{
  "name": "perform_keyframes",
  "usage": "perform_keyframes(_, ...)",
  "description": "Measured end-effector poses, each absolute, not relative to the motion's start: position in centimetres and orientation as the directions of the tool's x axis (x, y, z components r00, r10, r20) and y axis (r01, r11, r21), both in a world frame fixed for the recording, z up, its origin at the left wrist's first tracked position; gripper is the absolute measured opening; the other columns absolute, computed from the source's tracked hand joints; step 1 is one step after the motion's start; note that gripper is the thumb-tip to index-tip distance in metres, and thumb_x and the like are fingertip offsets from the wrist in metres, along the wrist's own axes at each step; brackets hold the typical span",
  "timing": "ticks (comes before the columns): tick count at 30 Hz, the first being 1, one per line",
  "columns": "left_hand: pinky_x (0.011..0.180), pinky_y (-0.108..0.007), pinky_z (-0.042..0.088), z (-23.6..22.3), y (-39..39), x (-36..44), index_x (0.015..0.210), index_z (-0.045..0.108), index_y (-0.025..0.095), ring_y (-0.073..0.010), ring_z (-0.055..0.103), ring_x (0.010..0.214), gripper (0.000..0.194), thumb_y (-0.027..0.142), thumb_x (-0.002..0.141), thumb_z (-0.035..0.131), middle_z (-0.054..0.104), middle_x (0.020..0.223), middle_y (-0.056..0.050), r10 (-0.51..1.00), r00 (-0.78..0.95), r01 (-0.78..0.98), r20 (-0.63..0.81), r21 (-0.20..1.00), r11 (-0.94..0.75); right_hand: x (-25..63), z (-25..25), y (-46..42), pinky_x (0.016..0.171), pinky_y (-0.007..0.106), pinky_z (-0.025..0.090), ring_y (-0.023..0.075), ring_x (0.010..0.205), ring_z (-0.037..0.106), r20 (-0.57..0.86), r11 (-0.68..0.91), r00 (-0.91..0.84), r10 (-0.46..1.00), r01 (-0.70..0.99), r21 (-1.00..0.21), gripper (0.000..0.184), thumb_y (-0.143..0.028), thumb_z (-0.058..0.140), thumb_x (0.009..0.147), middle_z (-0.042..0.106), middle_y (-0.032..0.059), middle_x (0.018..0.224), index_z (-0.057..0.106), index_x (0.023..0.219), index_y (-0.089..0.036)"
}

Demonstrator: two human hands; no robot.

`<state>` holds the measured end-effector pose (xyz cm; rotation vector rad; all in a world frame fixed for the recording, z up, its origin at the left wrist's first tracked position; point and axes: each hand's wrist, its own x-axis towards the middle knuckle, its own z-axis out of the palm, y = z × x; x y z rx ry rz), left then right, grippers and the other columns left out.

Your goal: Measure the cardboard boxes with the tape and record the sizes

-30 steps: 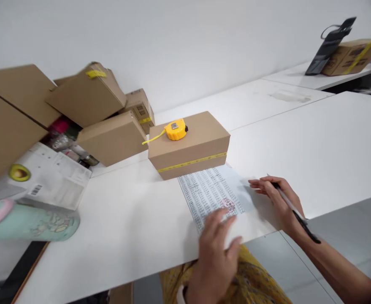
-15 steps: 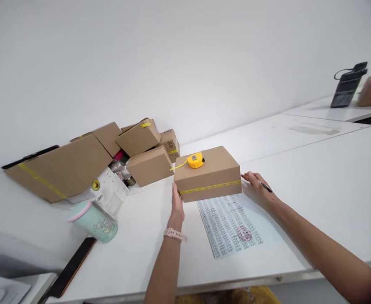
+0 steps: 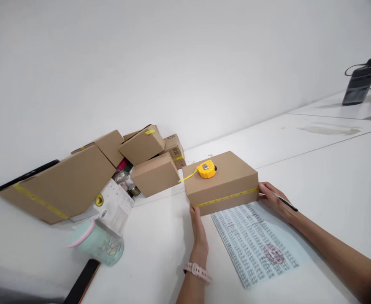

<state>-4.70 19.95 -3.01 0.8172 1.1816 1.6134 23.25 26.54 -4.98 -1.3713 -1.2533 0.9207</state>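
A closed cardboard box [image 3: 223,183] with yellow tape along its front side is between my two hands. My left hand [image 3: 198,228], with a pink band at the wrist, is closed on the box's lower left corner, its fingers partly hidden. My right hand [image 3: 275,200] is at the box's right end, fingertips against the cardboard, holding a pen [image 3: 286,202] that points back over the wrist. On top of the box rests a yellow tape measure [image 3: 207,169] with a yellow strap trailing left. Beneath the front of the box lies a printed sheet [image 3: 251,240] with a reddish round stamp.
Several cardboard boxes [image 3: 155,175] are piled at the left by the wall. Near them are papers [image 3: 115,207] with an avocado-shaped item [image 3: 99,199] and a mint tumbler [image 3: 101,245]. A dark bottle [image 3: 361,82] stands at the far right on the white table [image 3: 324,177].
The view has shifted, so box and sheet appear lower and further right. My right fingers have come against the box's right end. The pen now shows more of its length.
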Motion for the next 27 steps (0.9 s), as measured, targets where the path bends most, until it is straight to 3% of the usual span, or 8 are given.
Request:
perform_keyframes(5, 0.122, -0.037, 0.033, -3.1, 20.1, -4.4, 0.157, 0.035, 0.030, -0.0234, 0.036, 0.150, 0.064, 0.056, 0.099, 0.048, 0.041, 0.162, -0.004, 0.938, -0.348, -0.228, -0.013, 0.971, -0.071, 24.0, -5.3, 27.1, 0.086, 0.037, 0.055, 0.0291, 0.100, 0.071, 0.033, 0.017, 0.108, 0.994, 0.142, -0.990, 0.042, -0.062, 0.049, 0.092, 0.073, 0.0056, 0.114, 0.068, 0.104, -0.027)
perform_keyframes(11, 0.114, -0.039, 0.044, -3.7, 20.6, -4.2, 0.160, 0.028, 0.029, -0.0274, 0.046, 0.143, 0.071, 0.056, 0.098, 0.048, 0.046, 0.158, -0.008, 0.939, -0.344, -0.174, -0.012, 0.983, -0.052, 23.9, -5.1, 26.9, 0.076, 0.035, 0.055, 0.0299, 0.099, 0.071, 0.010, -0.014, 0.152, 0.988, 0.157, -0.987, 0.041, -0.060, 0.051, 0.091, 0.076, 0.0066, 0.106, 0.069, 0.104, -0.026)
perform_keyframes(19, 0.116, -0.039, 0.041, -4.0, 20.5, -4.0, 0.157, 0.035, 0.027, -0.0283, 0.049, 0.141, 0.071, 0.054, 0.095, 0.054, 0.052, 0.153, -0.008, 0.923, -0.385, -0.122, 0.028, 0.989, -0.081, 23.9, -4.4, 26.2, 0.088, 0.040, 0.053, 0.0307, 0.106, 0.067, 0.067, 0.029, 0.130, 0.989, 0.275, -0.961, 0.048, -0.064, 0.045, 0.094, 0.074, 0.0073, 0.109, 0.068, 0.110, -0.024)
perform_keyframes(24, 0.119, -0.040, 0.037, -4.2, 19.9, -3.7, 0.155, 0.039, 0.027, -0.0275, 0.046, 0.143, 0.068, 0.053, 0.094, 0.055, 0.052, 0.154, -0.006, 0.914, -0.406, -0.092, 0.002, 0.995, -0.043, 23.7, -4.5, 25.7, 0.066, 0.032, 0.052, 0.0223, 0.079, 0.064, 0.056, 0.010, 0.151, 0.987, 0.285, -0.958, 0.047, -0.066, 0.045, 0.094, 0.070, 0.0037, 0.088, 0.066, 0.104, -0.024)
perform_keyframes(27, 0.121, -0.042, 0.033, -4.2, 19.5, -3.5, 0.156, 0.037, 0.026, -0.0292, 0.040, 0.147, 0.071, 0.055, 0.094, 0.055, 0.049, 0.156, -0.007, 0.899, -0.439, -0.090, -0.002, 0.995, -0.042, 23.6, -4.9, 25.0, 0.063, 0.031, 0.051, 0.0206, 0.073, 0.062, 0.081, 0.025, 0.159, 0.984, 0.328, -0.944, 0.046, -0.063, 0.045, 0.095, 0.068, 0.0026, 0.081, 0.065, 0.110, -0.025)
